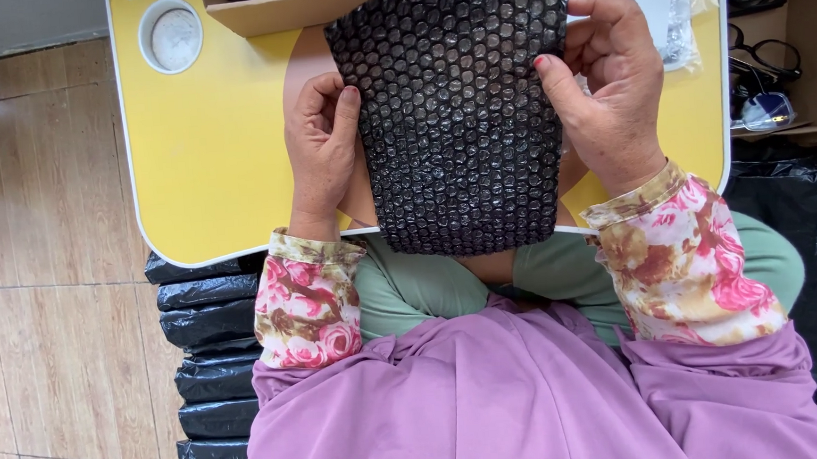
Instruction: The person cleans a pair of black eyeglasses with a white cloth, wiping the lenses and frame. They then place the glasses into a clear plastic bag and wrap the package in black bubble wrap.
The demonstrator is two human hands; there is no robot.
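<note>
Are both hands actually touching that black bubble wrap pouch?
Touching. The head view shows the left hand and right hand gripping the black bubble wrap pouch's side edges.

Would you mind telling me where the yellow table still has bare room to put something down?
Bare yellow table lies left of the left hand, below the round white insert. The middle is crowded by the black bubble-wrap sheet, the cardboard box and the right hand.

A yellow counter with a white rim carries a black bubble-wrap sheet between the hands. Beyond the left hand sits a round white recess; a cardboard box lies farther ahead.
</note>
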